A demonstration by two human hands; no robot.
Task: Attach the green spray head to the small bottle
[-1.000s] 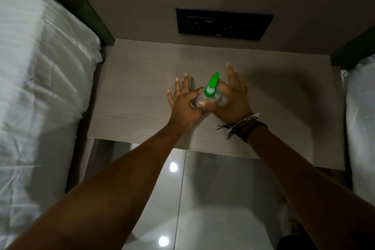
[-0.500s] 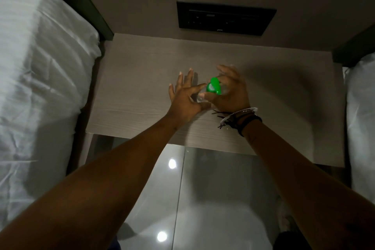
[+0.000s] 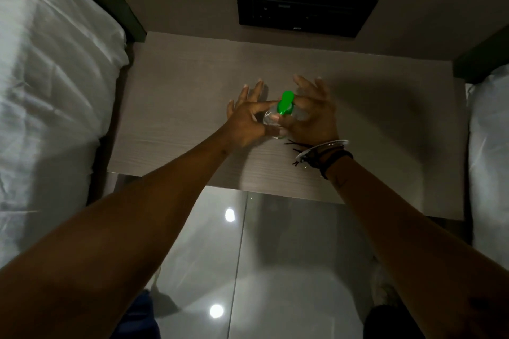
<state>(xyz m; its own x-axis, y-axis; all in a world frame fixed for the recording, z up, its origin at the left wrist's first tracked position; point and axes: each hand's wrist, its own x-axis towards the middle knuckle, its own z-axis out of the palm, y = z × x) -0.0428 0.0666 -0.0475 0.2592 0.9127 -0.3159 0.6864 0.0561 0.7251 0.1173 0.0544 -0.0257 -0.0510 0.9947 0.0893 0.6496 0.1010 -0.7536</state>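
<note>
Over the bedside table (image 3: 176,107), the small bottle (image 3: 271,121) stands upright, pinched by the left hand (image 3: 245,121). Directly atop its neck sits the green spray head (image 3: 285,103), gripped by the right hand (image 3: 311,115), so any tightening turns about that vertical axis.

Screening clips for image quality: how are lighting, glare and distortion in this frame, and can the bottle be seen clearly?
Head view: dim overall; ceiling lights glare as bright spots on the glossy floor; wide-angle lens stretches both forearms; the green spray head reads sharply, but the small bottle is clear, soft and partly hidden between the left hand and right hand.
</note>
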